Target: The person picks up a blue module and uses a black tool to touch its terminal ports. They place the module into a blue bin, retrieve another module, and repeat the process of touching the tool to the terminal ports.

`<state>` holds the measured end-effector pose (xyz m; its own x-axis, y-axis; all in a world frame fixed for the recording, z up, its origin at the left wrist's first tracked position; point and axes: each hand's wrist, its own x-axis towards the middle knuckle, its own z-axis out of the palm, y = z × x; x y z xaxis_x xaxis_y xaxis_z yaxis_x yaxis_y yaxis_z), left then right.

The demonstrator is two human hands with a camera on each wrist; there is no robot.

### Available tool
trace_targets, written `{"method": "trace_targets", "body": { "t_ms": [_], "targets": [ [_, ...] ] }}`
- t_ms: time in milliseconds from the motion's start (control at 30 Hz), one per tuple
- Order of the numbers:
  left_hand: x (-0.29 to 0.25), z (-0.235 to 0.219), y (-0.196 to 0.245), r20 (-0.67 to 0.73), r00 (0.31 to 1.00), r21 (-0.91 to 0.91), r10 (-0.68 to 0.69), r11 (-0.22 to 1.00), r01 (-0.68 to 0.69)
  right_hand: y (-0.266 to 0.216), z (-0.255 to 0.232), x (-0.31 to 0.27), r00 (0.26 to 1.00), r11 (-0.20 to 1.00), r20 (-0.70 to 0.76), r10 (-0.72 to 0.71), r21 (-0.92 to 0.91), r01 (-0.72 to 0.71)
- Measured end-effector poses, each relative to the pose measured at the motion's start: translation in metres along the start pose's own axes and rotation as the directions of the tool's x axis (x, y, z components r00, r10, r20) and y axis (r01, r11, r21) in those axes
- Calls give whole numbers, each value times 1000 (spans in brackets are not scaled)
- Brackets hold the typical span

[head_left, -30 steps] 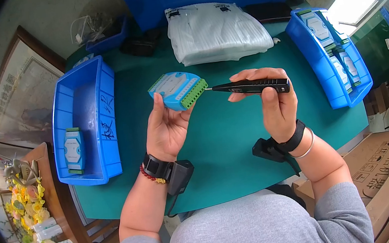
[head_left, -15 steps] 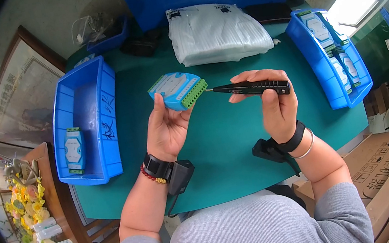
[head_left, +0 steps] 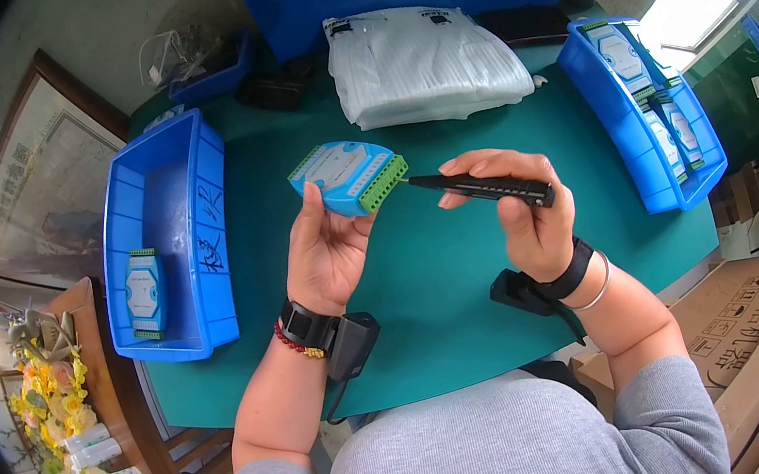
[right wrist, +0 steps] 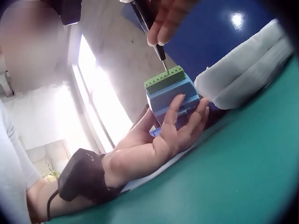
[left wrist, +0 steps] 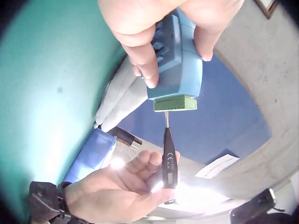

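The left hand (head_left: pixel 331 254) grips a blue module (head_left: pixel 343 176) by its edges, thumb on the near side, above the green table. A green terminal block (head_left: pixel 384 184) on the module's right end faces the right hand (head_left: pixel 533 214). That hand pinches a black screwdriver (head_left: pixel 490 189) between thumb and fingers. In the left wrist view the metal tip (left wrist: pixel 167 119) meets the green block (left wrist: pixel 175 103) from below. From the right wrist the screwdriver shaft (right wrist: pixel 165 65) reaches the row of holes on the block (right wrist: pixel 164 78).
A blue bin (head_left: pixel 166 239) with one module stands at the left, another bin (head_left: pixel 646 114) with several modules at the right. A white plastic-wrapped bundle (head_left: pixel 427 63) lies at the back. Dark items (head_left: pixel 274 88) sit beside it.
The right hand has shifted slightly left and down, and the screwdriver now slants more, its tip higher than its handle, nearer the block's upper right edge. The module has tilted slightly.
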<state>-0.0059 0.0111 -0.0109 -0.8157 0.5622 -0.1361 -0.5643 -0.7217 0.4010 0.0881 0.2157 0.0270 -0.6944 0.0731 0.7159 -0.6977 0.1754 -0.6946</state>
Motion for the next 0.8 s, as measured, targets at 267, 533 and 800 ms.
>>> {"method": "trace_targets", "body": {
  "t_ms": [267,533,800],
  "targets": [
    [0,1,0,-3,1000,-39,-8,999,8,-2,0,1,989,978,-59,132,170,-120],
    [0,0,0,4,1000,-23,-8,1000,8,2,-1,0,998,1000,55,-7,2,7],
    [-1,3,0,-4,1000,-16,9,1000,-9,-1,2,0,996,989,-36,77,130,-72]
  ]
}}
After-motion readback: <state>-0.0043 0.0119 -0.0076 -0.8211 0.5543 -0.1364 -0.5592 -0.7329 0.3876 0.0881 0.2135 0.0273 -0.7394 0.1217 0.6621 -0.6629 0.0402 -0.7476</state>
